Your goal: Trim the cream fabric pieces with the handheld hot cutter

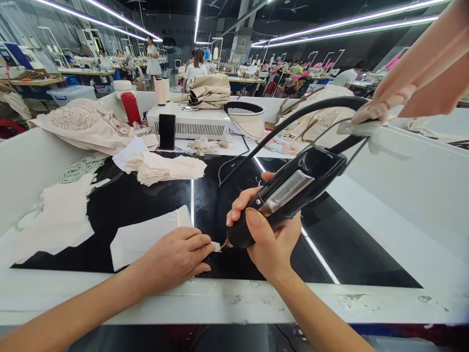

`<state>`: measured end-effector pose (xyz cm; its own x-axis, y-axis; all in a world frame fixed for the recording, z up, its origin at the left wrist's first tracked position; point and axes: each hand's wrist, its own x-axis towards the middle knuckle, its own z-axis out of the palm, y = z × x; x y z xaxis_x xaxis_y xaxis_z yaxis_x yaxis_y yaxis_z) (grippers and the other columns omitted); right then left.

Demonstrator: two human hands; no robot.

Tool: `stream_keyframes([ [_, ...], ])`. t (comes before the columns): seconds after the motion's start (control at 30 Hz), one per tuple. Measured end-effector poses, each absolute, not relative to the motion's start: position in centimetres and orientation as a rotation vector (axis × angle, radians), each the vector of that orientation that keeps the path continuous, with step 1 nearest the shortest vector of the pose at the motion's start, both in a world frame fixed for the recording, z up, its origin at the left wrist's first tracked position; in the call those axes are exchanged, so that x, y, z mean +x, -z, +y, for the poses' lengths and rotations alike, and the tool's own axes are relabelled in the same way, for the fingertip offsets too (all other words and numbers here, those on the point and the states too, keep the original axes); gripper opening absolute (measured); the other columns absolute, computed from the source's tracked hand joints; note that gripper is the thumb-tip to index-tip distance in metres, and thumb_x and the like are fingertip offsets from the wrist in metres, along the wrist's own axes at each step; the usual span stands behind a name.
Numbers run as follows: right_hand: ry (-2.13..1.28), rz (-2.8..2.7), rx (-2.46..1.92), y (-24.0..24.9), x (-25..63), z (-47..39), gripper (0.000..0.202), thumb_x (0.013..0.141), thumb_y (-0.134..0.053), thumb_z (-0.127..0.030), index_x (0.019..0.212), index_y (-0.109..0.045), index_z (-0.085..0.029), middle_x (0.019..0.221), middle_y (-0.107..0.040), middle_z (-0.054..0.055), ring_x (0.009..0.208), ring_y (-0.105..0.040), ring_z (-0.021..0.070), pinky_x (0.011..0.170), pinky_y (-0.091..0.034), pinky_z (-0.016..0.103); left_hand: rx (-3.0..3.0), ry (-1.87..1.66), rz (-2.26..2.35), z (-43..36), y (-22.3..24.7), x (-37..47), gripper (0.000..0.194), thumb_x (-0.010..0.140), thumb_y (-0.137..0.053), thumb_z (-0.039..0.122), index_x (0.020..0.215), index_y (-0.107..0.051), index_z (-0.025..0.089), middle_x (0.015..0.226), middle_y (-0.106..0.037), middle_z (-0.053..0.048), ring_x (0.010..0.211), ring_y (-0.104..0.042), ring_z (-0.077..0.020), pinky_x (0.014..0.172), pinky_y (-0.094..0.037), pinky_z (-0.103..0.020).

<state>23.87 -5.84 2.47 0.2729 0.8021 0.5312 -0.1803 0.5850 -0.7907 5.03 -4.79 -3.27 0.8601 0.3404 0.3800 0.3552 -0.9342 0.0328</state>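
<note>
Your right hand's grip (273, 239) is closed around the tool (252, 227), thumb along its near side, fingers curled over from its far side. The tool's long axis slants from far right to near left, and its tip points left and down at the end of the white cloth (144, 239); whether they touch, I cannot tell. That cloth lies on the black top (351, 244), running left to right, its narrow end toward the tip. Your left hand (183, 254) rests palm down over the narrow end, fingers stretched out and together; whether it pinches or only presses, I cannot tell. Your left forearm slants in from near left, your right from near right. A black cable (337, 101) arches above the tool. Farther off on the desk (249, 303), a cloth stack (164, 168) lies left of centre, with a phone (167, 131) upright beyond it.
</note>
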Motion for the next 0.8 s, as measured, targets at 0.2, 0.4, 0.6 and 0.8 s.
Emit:
stream_keyframes([
  [0.2, -0.745, -1.116, -0.644, -2.5, 23.9, -5.8, 0.047, 0.083, -0.084, -0.039, 0.119, -0.056, -0.028, 0.081, -0.066, -0.005, 0.056, -0.062, 0.0121, 0.048, -0.056, 0.027, -2.99, 0.65, -0.615, -4.2, 2.8, 3.9, 0.025, 0.107, -0.055, 0.029, 0.125, -0.064, 0.014, 0.121, -0.072, -0.012, 0.113, -0.068, -0.0237, 0.1, -0.058, -0.04],
  [0.4, -0.759, -1.121, -0.638, -2.6, 24.0, -5.8, 0.053, 0.081, -0.086, -0.04, 0.122, -0.055, -0.03, 0.08, -0.066, -0.005, 0.055, -0.062, 0.0131, 0.047, -0.055, 0.027, -2.806, 0.731, -0.733, -3.6, 2.4, 2.2, 0.025, 0.108, -0.044, 0.016, 0.12, -0.065, 0.01, 0.118, -0.072, -0.014, 0.113, -0.069, -0.025, 0.103, -0.059, -0.044],
  [0.6, -0.744, -1.129, -0.643, -2.5, 24.1, -5.8, 0.048, 0.082, -0.085, -0.038, 0.121, -0.057, -0.032, 0.081, -0.066, -0.005, 0.057, -0.063, 0.0133, 0.05, -0.056, 0.029, -2.927, 0.843, -0.538, -5.2, 3.0, 3.9, 0.018, 0.108, -0.049, 0.015, 0.114, -0.066, 0.011, 0.107, -0.072, -0.009, 0.106, -0.07, -0.0193, 0.098, -0.061, -0.032],
  [0.8, -0.732, -1.139, -0.642, -2.5, 24.2, -5.8, 0.049, 0.082, -0.085, -0.039, 0.122, -0.058, -0.032, 0.081, -0.066, -0.005, 0.056, -0.062, 0.0134, 0.05, -0.056, 0.029, -2.929, 0.744, -0.472, -5.4, 4.1, 5.5, 0.017, 0.107, -0.051, 0.018, 0.11, -0.066, 0.011, 0.104, -0.071, -0.009, 0.101, -0.071, -0.0189, 0.094, -0.062, -0.031],
])
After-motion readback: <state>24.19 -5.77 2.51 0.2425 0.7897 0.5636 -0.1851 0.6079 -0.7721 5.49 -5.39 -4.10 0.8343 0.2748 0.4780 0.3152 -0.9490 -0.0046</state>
